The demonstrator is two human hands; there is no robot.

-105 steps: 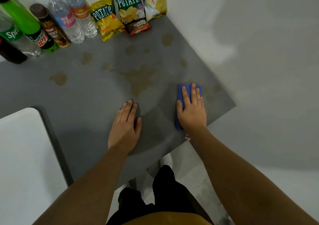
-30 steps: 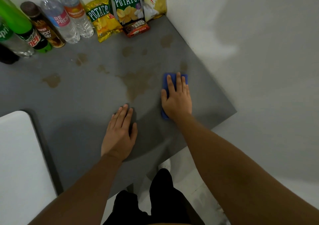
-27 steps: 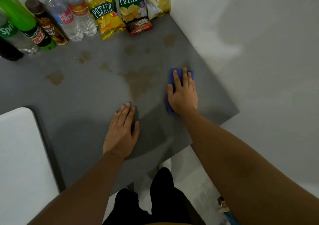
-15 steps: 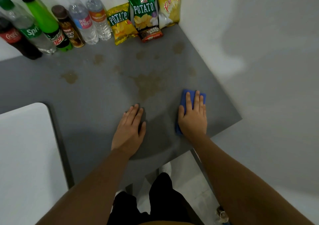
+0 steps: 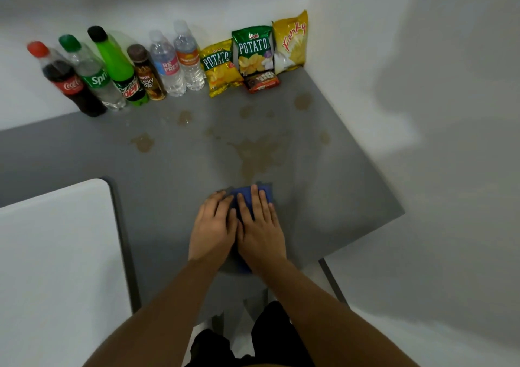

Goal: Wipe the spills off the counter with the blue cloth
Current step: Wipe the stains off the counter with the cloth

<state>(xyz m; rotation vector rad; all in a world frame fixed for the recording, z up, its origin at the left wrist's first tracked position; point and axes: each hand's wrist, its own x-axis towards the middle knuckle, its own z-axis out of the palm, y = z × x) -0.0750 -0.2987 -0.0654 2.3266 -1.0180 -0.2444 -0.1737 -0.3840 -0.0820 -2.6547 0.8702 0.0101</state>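
Observation:
The blue cloth [image 5: 247,195] lies flat on the grey counter [image 5: 351,198], mostly covered by my right hand [image 5: 260,229], which presses down on it with flat fingers. My left hand [image 5: 212,226] rests palm down right beside it, touching the cloth's left edge. A large brown spill [image 5: 256,153] spreads just beyond the cloth. Smaller brown spots sit farther back: a spot at the left [image 5: 143,142], another spot [image 5: 184,117] and a spot near the wall [image 5: 303,101].
Several drink bottles [image 5: 123,71] stand in a row along the back wall. Snack bags [image 5: 253,51] and a small chocolate pack [image 5: 261,82] fill the back right corner. A white surface [image 5: 53,268] adjoins the counter at the left. The counter's right edge [image 5: 394,206] drops to the floor.
My right hand has slid the cloth leftward to the counter's middle, next to my left hand. The view has tilted up, showing more bottles.

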